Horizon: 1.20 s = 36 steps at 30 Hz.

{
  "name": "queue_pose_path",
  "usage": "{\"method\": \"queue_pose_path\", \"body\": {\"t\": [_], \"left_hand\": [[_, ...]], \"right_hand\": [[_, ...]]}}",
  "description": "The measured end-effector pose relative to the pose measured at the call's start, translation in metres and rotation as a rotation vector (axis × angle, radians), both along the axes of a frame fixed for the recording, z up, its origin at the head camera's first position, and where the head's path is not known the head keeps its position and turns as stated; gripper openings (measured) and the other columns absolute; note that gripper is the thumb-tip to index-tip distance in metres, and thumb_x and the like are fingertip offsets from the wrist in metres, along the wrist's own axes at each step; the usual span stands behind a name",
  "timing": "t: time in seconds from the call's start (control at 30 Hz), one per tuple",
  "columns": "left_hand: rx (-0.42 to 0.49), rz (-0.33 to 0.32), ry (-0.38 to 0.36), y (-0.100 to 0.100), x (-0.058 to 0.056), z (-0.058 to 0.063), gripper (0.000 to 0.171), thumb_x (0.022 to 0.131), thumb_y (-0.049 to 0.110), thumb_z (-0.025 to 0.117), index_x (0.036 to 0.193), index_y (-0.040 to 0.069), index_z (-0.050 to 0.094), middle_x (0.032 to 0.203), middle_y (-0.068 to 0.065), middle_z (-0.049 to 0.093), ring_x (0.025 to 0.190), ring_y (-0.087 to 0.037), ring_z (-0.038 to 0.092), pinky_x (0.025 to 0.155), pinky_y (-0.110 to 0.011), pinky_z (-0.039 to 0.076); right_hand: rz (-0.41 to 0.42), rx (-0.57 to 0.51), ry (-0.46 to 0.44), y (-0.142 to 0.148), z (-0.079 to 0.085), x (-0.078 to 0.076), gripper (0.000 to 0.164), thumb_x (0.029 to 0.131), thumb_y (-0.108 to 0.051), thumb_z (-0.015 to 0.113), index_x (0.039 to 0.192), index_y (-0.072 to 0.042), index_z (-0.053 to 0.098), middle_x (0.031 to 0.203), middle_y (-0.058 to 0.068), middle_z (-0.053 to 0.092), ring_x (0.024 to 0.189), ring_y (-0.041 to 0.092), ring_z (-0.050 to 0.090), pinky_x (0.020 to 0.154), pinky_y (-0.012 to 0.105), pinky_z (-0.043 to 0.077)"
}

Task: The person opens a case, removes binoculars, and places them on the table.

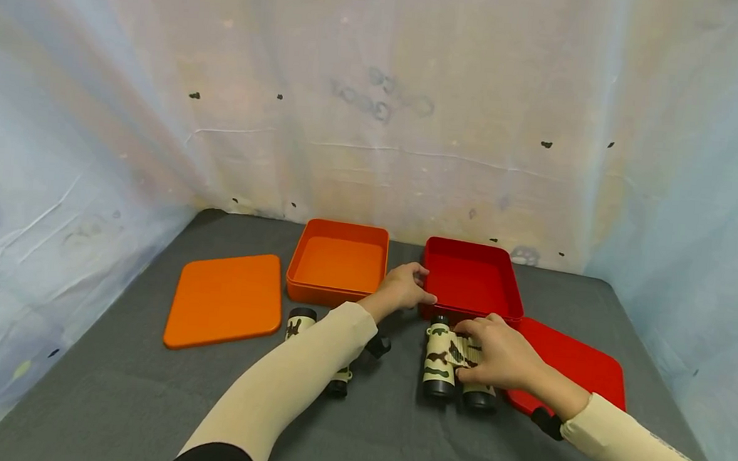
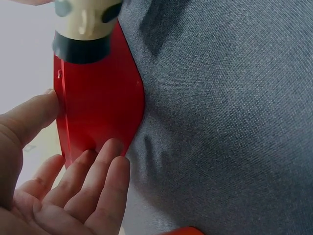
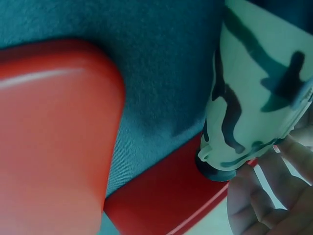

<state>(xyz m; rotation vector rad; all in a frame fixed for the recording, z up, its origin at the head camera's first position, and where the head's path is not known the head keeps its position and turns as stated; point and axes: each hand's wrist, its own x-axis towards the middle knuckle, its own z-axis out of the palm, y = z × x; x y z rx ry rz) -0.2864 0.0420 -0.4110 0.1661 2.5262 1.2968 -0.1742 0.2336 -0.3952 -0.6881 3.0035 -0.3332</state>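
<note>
My right hand (image 1: 504,354) holds camouflage-patterned binoculars (image 1: 439,360) from above, thumb and fingers curled around the right barrel. In the right wrist view, fingers show beside the patterned barrel (image 3: 239,98). The binoculars are in front of the red box (image 1: 475,275), overlapping its near wall in the left wrist view. My left hand (image 1: 403,288) is at the box's left side, its thumb by the rim and its other fingers extended along the outer wall. Beneath the left forearm lies a second pair of camouflage binoculars (image 1: 298,325), largely hidden by the sleeve.
An orange box (image 1: 338,257) stands left of the red one, with an orange lid (image 1: 226,299) flat beside it. The red lid (image 1: 578,359) lies at the right, partly under my right forearm. A grey cloth covers the table (image 1: 107,384); pale curtains (image 1: 373,166) hang around it.
</note>
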Motion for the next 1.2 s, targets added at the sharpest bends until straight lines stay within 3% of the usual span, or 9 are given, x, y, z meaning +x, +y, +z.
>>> {"method": "queue_pose_path", "body": {"t": [0.43,1.0,1.2], "left_hand": [[-0.002,0.011,-0.008,0.003,0.002,0.003,0.055,0.078,0.024,0.081,0.128,0.018,0.059,0.112,-0.003,0.066,0.088,-0.016,0.061,0.067,-0.026,0.055],[0.018,0.009,-0.013,0.008,0.002,0.001,0.056,0.076,0.024,0.083,0.127,0.018,0.059,0.111,-0.002,0.067,0.089,-0.016,0.062,0.066,-0.027,0.055],[-0.066,-0.048,0.026,0.008,0.000,0.006,0.055,0.079,0.026,0.080,0.129,0.017,0.057,0.113,-0.002,0.065,0.089,-0.016,0.061,0.070,-0.027,0.055]], "right_hand": [[0.033,0.009,-0.017,-0.002,-0.011,-0.005,0.056,0.067,-0.036,0.082,0.116,-0.013,0.067,0.105,-0.004,0.067,0.087,0.011,0.047,0.064,0.024,0.044],[0.028,0.016,-0.016,0.000,-0.012,-0.002,0.055,0.068,-0.037,0.081,0.116,-0.015,0.067,0.107,-0.003,0.067,0.092,0.014,0.049,0.067,0.026,0.046],[0.054,-0.006,-0.016,0.003,-0.009,-0.001,0.059,0.071,-0.037,0.080,0.122,-0.014,0.062,0.115,-0.002,0.065,0.101,0.018,0.053,0.079,0.036,0.052]]}}
